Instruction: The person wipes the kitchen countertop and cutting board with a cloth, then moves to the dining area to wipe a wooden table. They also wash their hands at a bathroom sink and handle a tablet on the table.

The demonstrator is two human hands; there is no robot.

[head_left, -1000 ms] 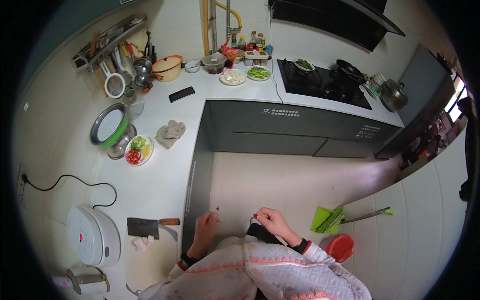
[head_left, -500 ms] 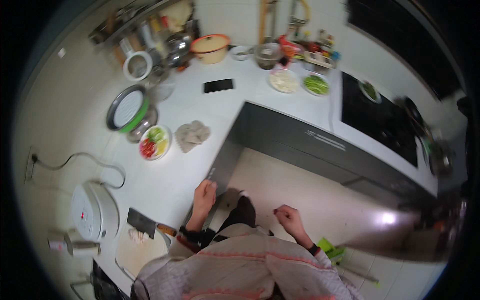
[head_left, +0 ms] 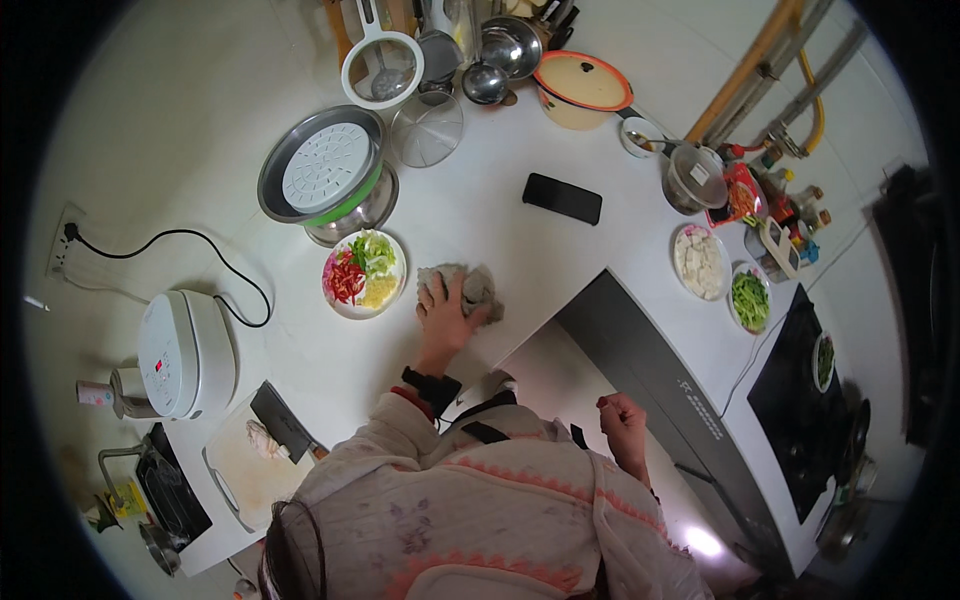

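My left hand [head_left: 444,318] lies on a crumpled grey-beige cloth [head_left: 474,288] on the white counter. Its fingers are spread over the cloth and the thumb points out to the right. Just left of the cloth stands a white plate [head_left: 362,310] with chopped red pepper, green onion and a yellowish minced pile. My right hand [head_left: 622,425] hangs loosely curled over the floor gap beside the grey cabinet front, with nothing visible in it.
Behind the plate stand a steamer basin [head_left: 275,190] and a glass lid [head_left: 428,130]. A phone [head_left: 562,198] lies farther back. Plates of white pieces [head_left: 700,262] and greens [head_left: 750,298] sit near the black stove [head_left: 790,400]. At left are a rice cooker [head_left: 185,355], a cleaver [head_left: 280,422] and a cutting board [head_left: 235,480].
My left hand has moved forward from the counter's edge onto the cloth. My right hand stays curled at my side. The view has turned toward the left counter.
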